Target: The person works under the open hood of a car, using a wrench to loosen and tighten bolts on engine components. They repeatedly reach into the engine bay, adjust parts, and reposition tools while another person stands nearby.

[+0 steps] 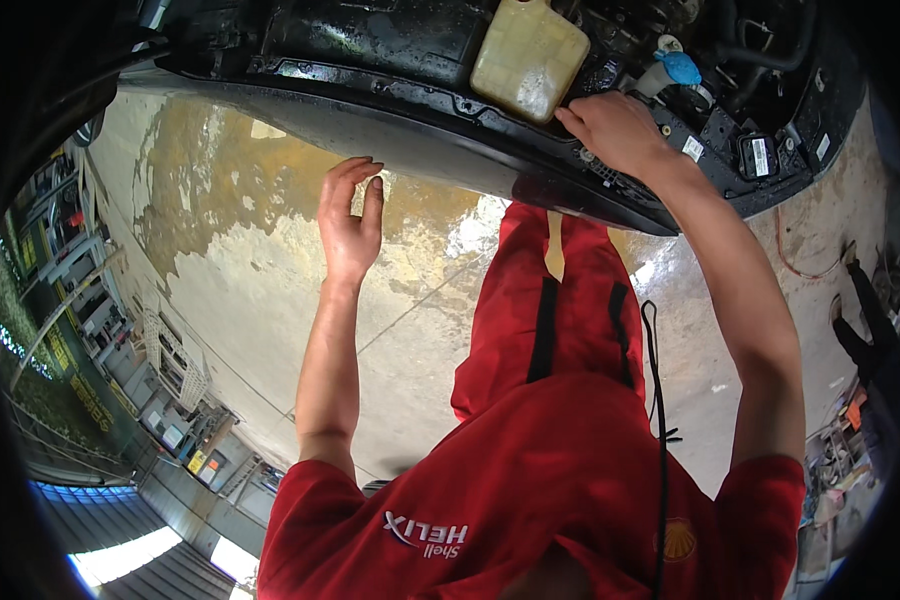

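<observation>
1. Right hand [615,128] lies flat, fingers together, on the black front edge of the car's engine bay [450,150], touching the yellowish translucent plastic coolant tank [528,58].
2. Left hand [350,222] hangs open and empty beside that edge.
3. Tank looks rigid, probably light, maybe slick; I'd grip its sides.

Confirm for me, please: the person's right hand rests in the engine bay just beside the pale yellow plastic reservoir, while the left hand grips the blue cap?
Not quite. In the head view the left hand is open and holds nothing, raised near the black front edge of the car. The blue cap is untouched. The right hand does rest beside the pale yellow plastic reservoir.
</observation>
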### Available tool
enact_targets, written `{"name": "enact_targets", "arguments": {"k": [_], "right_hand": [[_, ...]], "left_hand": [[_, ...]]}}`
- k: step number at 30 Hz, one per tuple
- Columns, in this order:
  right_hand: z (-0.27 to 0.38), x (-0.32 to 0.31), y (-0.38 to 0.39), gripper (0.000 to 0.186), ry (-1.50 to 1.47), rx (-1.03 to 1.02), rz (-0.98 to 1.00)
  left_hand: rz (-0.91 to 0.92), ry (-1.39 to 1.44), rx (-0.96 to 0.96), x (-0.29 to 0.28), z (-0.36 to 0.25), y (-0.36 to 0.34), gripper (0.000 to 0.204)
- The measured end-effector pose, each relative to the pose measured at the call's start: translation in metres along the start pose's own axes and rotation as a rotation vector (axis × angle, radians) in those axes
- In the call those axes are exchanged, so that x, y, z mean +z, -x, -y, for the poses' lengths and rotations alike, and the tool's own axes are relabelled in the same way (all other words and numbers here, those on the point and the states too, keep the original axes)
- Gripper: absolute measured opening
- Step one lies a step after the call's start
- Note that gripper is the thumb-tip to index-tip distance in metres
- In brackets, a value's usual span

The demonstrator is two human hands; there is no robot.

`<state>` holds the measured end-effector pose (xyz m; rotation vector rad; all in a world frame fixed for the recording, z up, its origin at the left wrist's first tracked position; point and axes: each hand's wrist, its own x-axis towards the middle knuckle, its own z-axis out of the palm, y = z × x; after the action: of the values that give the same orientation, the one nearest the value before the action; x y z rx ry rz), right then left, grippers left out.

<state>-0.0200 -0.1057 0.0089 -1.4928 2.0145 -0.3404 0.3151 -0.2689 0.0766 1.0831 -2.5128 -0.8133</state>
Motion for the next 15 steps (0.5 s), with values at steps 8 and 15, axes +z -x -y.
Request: {"name": "enact_targets", "arguments": {"k": [8, 15], "right_hand": [[-0.028, 0.003, 0.034, 0.043, -0.125, 0.202, 0.065], [-0.033, -0.008, 0.032, 0.035, -0.191, 0.200, 0.203]], "left_hand": [[0.062, 0.049, 0.106, 0.032, -0.054, -0.027, 0.018], [0.349, -0.135, 0.716, 0.122, -0.118, -0.127, 0.024]]}}
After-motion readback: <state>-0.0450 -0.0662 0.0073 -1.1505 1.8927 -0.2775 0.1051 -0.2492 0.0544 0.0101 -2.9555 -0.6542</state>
